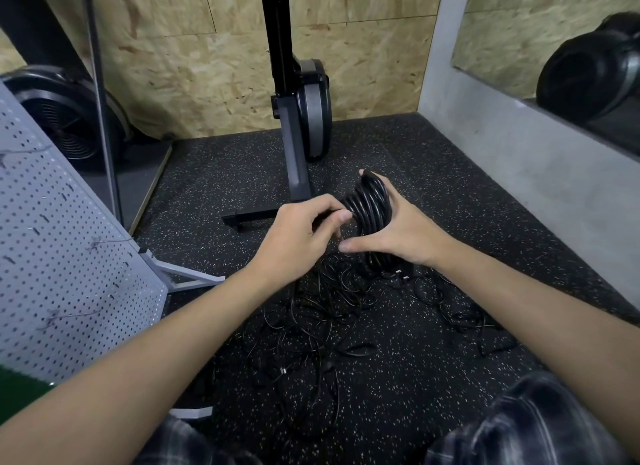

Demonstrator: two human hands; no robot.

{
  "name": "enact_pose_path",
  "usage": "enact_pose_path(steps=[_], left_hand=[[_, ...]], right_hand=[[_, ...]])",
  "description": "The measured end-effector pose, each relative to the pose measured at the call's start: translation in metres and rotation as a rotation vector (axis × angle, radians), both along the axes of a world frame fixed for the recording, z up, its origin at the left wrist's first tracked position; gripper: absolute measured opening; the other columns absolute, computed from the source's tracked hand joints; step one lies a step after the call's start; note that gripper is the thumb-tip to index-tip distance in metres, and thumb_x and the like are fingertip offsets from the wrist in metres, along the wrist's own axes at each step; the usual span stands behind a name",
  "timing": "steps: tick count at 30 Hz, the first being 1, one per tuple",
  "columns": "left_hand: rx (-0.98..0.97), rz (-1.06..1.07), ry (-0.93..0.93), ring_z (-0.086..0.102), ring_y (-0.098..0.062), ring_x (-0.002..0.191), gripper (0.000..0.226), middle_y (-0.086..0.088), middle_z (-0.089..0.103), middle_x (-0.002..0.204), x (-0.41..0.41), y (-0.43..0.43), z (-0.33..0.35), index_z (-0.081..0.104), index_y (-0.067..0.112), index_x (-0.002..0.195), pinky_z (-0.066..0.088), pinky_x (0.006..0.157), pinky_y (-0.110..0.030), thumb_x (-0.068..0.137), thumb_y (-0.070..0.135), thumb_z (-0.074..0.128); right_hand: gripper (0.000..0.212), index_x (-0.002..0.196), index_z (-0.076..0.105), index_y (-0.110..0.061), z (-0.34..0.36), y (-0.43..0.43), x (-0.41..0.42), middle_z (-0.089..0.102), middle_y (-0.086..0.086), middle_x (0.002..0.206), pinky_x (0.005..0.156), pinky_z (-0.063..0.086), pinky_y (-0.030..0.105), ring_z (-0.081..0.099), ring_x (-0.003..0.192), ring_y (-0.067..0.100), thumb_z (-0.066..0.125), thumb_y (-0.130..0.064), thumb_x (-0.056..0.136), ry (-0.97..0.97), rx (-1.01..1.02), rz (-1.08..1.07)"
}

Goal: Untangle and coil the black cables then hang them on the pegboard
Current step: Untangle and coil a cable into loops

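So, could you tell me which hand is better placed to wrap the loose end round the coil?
Probably the left hand: it pinches a strand beside the coil, which the right hand grips.

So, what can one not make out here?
Head view:
Part of the coil: the right hand covers it.
Which strand the left hand pinches: its fingers hide it.
Where cables in the floor tangle end: thin, dark on dark mat.
The pegboard, left part: cut off by the edge.
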State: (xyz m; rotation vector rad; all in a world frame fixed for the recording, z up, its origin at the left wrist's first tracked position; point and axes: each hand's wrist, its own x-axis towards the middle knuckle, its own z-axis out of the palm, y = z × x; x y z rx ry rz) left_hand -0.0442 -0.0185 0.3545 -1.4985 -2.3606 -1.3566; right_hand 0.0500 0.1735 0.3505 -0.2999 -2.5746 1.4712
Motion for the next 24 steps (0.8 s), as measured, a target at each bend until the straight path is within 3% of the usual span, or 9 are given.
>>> enact_pose_path(steps=[4, 8, 10, 12, 15, 18, 21, 24], left_hand=[[0.039, 0.036, 0.005, 0.057, 0.000, 0.060, 0.016, 0.007, 0.070, 0.075, 0.002, -0.001, 0.005, 0.072, 0.016, 0.096, 0.036, 0.059, -0.009, 0.106, 0.023, 0.062], [0.073, 0.049, 0.014, 0.057, -0.003, 0.058, 0.017, 0.007, 0.069, 0.073, 0.002, 0.000, 0.005, 0.071, 0.017, 0.094, 0.037, 0.058, -0.010, 0.107, 0.023, 0.061], [0.058, 0.046, 0.004, 0.056, -0.006, 0.058, 0.019, 0.006, 0.068, 0.071, 0.002, 0.000, 0.003, 0.070, 0.017, 0.093, 0.037, 0.057, -0.012, 0.106, 0.025, 0.061], [0.054, 0.048, -0.011, 0.054, -0.009, 0.059, 0.019, 0.004, 0.065, 0.070, 0.001, 0.000, 0.000, 0.068, 0.016, 0.091, 0.039, 0.057, -0.017, 0.105, 0.028, 0.063], [0.045, 0.085, -0.056, 0.046, -0.007, 0.058, 0.028, 0.000, 0.058, 0.066, -0.010, -0.005, -0.006, 0.060, 0.013, 0.087, 0.037, 0.057, -0.020, 0.101, 0.036, 0.067], [-0.097, 0.070, -0.106, 0.043, -0.005, 0.058, 0.032, 0.006, 0.053, 0.065, -0.024, -0.011, -0.014, 0.058, 0.018, 0.085, 0.035, 0.057, -0.023, 0.102, 0.045, 0.059], [-0.225, 0.073, -0.167, 0.059, -0.012, 0.064, 0.034, 0.005, 0.066, 0.071, -0.040, -0.018, -0.033, 0.062, 0.021, 0.086, 0.046, 0.065, -0.037, 0.108, 0.043, 0.049], [-0.316, 0.037, -0.323, 0.071, -0.022, 0.081, 0.036, -0.004, 0.076, 0.083, -0.051, -0.027, -0.054, 0.066, 0.019, 0.093, 0.055, 0.080, -0.045, 0.112, 0.038, 0.042]], right_hand=[[0.115, 0.149, 0.039, -0.039, 0.001, -0.004, -0.001, 0.068, -0.021, 0.123, 0.110, 0.047, 0.035, 0.063, 0.117, -0.004, 0.101, -0.056, 0.054, -0.044, 0.002, -0.011], [0.096, 0.143, 0.041, -0.042, 0.003, -0.008, 0.000, 0.068, -0.018, 0.104, 0.082, 0.048, 0.027, 0.066, 0.097, 0.002, 0.095, -0.046, 0.064, -0.082, 0.045, -0.048], [0.088, 0.141, 0.042, -0.046, 0.006, -0.010, 0.002, 0.067, -0.011, 0.092, 0.076, 0.051, 0.036, 0.065, 0.084, 0.007, 0.087, -0.038, 0.065, -0.103, 0.052, -0.046], [0.086, 0.138, 0.046, -0.046, 0.006, -0.009, 0.002, 0.066, 0.005, 0.091, 0.087, 0.055, 0.051, 0.064, 0.081, 0.013, 0.082, -0.032, 0.061, -0.126, -0.014, -0.015], [0.087, 0.139, 0.053, -0.033, 0.008, -0.010, 0.003, 0.064, 0.007, 0.090, 0.092, 0.056, 0.050, 0.062, 0.083, 0.017, 0.078, -0.025, 0.057, -0.161, -0.117, 0.056], [0.088, 0.138, 0.056, -0.012, 0.009, -0.014, 0.004, 0.067, 0.011, 0.095, 0.101, 0.054, 0.053, 0.065, 0.089, 0.021, 0.077, -0.025, 0.054, -0.209, -0.150, 0.053], [0.082, 0.128, 0.061, 0.003, 0.014, -0.012, 0.005, 0.069, 0.015, 0.097, 0.104, 0.053, 0.053, 0.065, 0.090, 0.021, 0.078, -0.025, 0.053, -0.208, -0.186, 0.008], [0.084, 0.132, 0.064, -0.002, 0.018, -0.008, 0.007, 0.077, 0.016, 0.105, 0.102, 0.053, 0.050, 0.069, 0.096, 0.022, 0.078, -0.028, 0.053, -0.166, -0.234, -0.020]])
